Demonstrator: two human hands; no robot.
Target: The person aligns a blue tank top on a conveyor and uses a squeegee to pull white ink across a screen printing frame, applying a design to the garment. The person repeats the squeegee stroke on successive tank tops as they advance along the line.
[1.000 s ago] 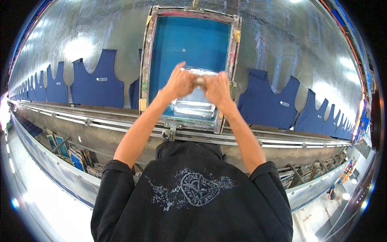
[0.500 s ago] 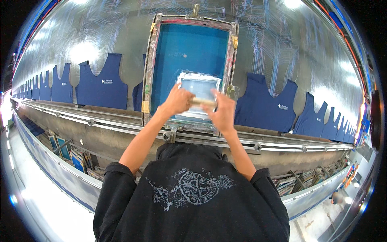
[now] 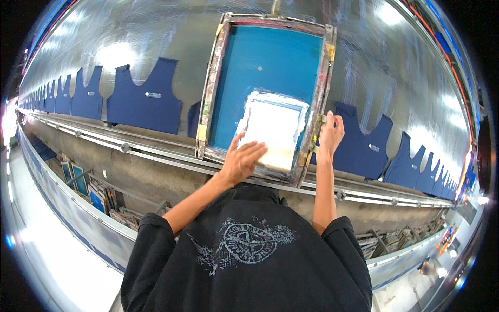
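My left hand is at the left end of a pale wooden squeegee, its fingers stretched and spread apart. The squeegee lies at the near end of a blue printing screen, beside a patch of white ink. A worn wooden frame surrounds the screen. My right hand has its fingers curled round a small metal bracket on the frame's right side. Most of what lies under the frame is hidden.
Dark blue sleeveless garment pieces with small white prints, such as one on the left and one on the right, line the long grey table. A metal rail follows its near edge. Stacked frames sit below.
My right hand has left the squeegee and moved right to the frame's bracket. My left hand's fingers have spread at the squeegee's left end. The view has shifted, and the ink patch looks whiter.
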